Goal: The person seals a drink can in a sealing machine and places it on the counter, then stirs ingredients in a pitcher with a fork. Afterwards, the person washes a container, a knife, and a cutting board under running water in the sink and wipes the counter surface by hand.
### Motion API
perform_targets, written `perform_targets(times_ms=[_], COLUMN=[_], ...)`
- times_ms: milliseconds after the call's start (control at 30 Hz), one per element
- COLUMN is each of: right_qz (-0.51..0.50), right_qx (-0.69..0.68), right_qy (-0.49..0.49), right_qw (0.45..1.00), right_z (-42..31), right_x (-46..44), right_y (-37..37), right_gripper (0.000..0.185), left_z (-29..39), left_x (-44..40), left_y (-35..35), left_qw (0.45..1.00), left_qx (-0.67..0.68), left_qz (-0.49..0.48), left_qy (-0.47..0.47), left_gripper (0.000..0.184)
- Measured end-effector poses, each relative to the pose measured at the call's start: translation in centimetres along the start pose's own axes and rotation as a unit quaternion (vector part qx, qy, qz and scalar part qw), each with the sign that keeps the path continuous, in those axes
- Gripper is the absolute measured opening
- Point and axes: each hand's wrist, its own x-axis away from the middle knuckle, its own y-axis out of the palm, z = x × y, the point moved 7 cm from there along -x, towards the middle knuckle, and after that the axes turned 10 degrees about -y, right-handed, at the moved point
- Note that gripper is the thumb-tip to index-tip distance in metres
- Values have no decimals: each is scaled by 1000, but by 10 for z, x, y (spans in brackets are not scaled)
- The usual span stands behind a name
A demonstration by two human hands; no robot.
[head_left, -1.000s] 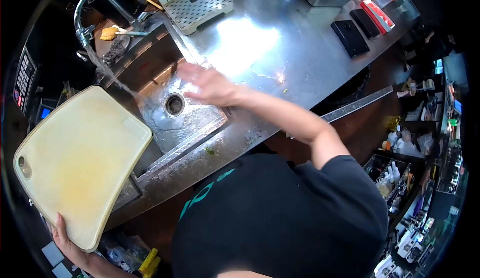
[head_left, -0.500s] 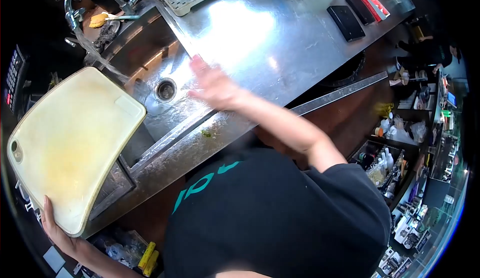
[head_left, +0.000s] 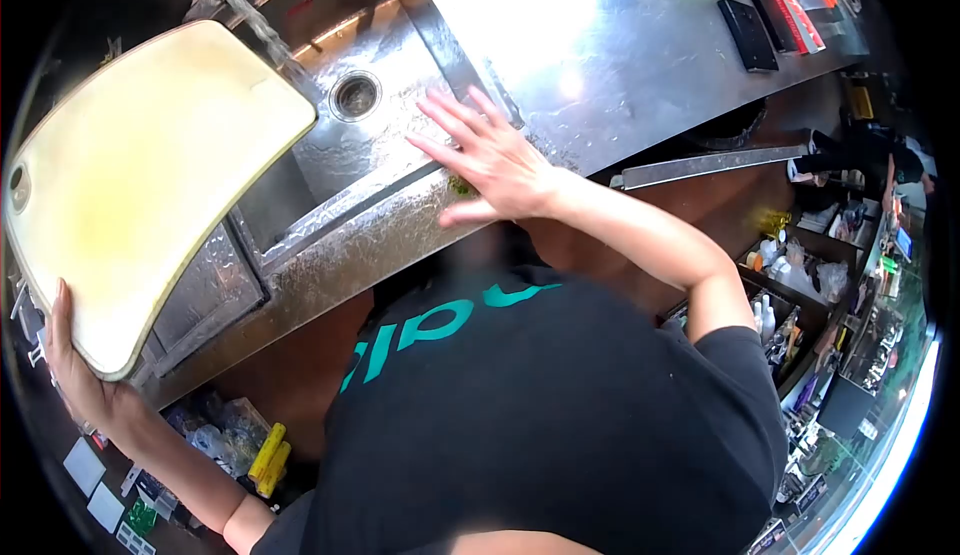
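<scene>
My left hand [head_left: 82,370] grips the lower corner of a cream-coloured cutting board [head_left: 150,175] with a yellowish stain. The board is tilted up at the left of the sink [head_left: 400,40], covering part of it. My right hand [head_left: 495,160] is spread with fingers apart above the sink's front ledge [head_left: 340,223], holding nothing. Some green scraps [head_left: 460,185] show at the ledge beside its palm. A stream of water [head_left: 255,20] runs from the faucet behind the board's upper right edge. The round drain [head_left: 355,96] lies left of my right fingertips.
A wet steel counter [head_left: 600,75] extends right of the sink. Dark flat cases [head_left: 748,35] and a red-and-white box [head_left: 797,20] lie at its far right. Yellow rolls [head_left: 268,460] and plastic bags are below at left. A person [head_left: 905,165] is at the far right.
My right hand has moved back from the sink's right edge to the front ledge, fingers now spread. The cutting board stays in my left hand. The whole view has shifted.
</scene>
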Motion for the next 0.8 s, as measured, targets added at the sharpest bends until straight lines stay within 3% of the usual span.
perform_targets(times_ms=[67,133,167,233,267,300,333,367,400,567,633,700,733,800], right_qz=[-11,161,164,174,133,117,62,63,31,135,101,78,57,92], right_qx=[164,332,338,161,64,98,27,-6,-58,104,230,201,69,-1], right_qy=[35,105,105,131,148,-77,-8,-65,-57,-60,84,21,18,-38], right_qw=[986,924,921,963,978,985,998,996,996,983,964,976,996,995], right_z=[51,123,120,113,92,66,7,-17,-21,42,81,60,48,3], right_x=[-19,-40,-46,-51,-49,-32,-39,-31,-32,-110,-109,-82,-66,-44], right_y=[11,-34,-50,-69,-44,5,-16,4,32,28,-3,14,46,54], right_gripper=[84,68,68,53,43,47,62,76,79,67,67,70,72,69], left_z=[-3,-8,-11,-11,-9,-7,-6,-5,-5,-12,-12,-16,-17,-19], left_x=[-4,-7,-9,-1,3,5,8,11,14,4,14,13,16,18], left_y=[2,1,2,3,4,8,14,17,18,25,24,8,5,8], left_qw=[1000,999,999,999,999,999,999,998,998,998,999,999,998,998], left_qx=[11,16,26,26,19,25,36,42,41,28,24,36,28,17], left_qz=[-5,-14,-16,-1,15,12,-3,-15,-26,-45,-3,23,24,11], left_qy=[-10,-26,-40,-30,-25,-22,-27,-33,-41,-41,-33,-29,-43,-64], left_gripper=[33,34,34,35,35,35,35,35,35,34,33,32,31,30])
